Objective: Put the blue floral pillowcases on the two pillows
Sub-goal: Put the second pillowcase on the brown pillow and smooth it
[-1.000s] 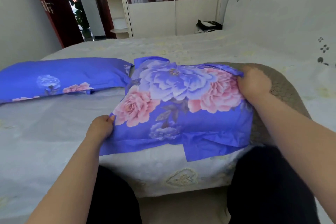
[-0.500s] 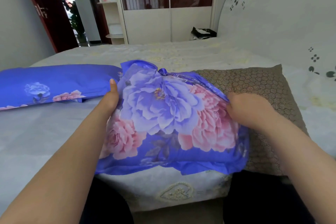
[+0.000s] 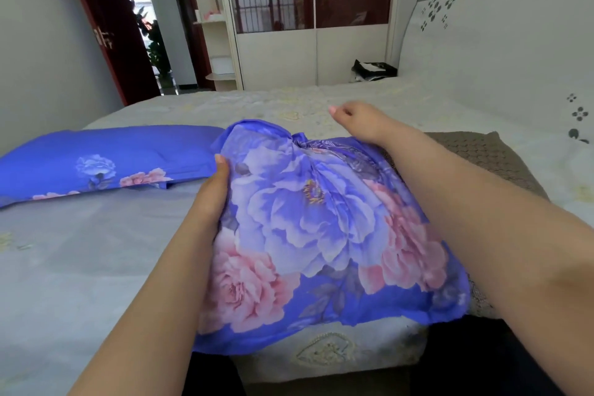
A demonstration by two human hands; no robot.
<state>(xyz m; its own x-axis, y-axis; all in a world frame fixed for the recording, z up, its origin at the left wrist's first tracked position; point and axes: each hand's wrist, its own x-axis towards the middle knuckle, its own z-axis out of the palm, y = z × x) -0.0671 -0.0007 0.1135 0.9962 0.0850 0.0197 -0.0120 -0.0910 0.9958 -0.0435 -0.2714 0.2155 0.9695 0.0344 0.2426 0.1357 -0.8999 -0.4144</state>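
A blue floral pillowcase (image 3: 308,228) lies bunched over the left part of a brown patterned pillow (image 3: 482,157) at the bed's near edge. The pillow's right end sticks out bare. My left hand (image 3: 213,193) grips the pillowcase's left edge, thumb up. My right hand (image 3: 356,120) reaches over the far edge of the pillowcase, fingers loosely curled; whether it holds the cloth is hidden. A second pillow (image 3: 103,164) in its blue floral case lies flat to the left.
The bed (image 3: 80,251) has a pale grey sheet. A white headboard (image 3: 501,51) stands at the right. A black and white bag (image 3: 373,69) sits at the far side. A wardrobe (image 3: 308,42) and a dark red door (image 3: 106,29) stand beyond.
My left hand moved from the pillowcase's near corner up along its left edge. My right hand went from the right edge to the far edge. The case now lies bunched further over the pillow.
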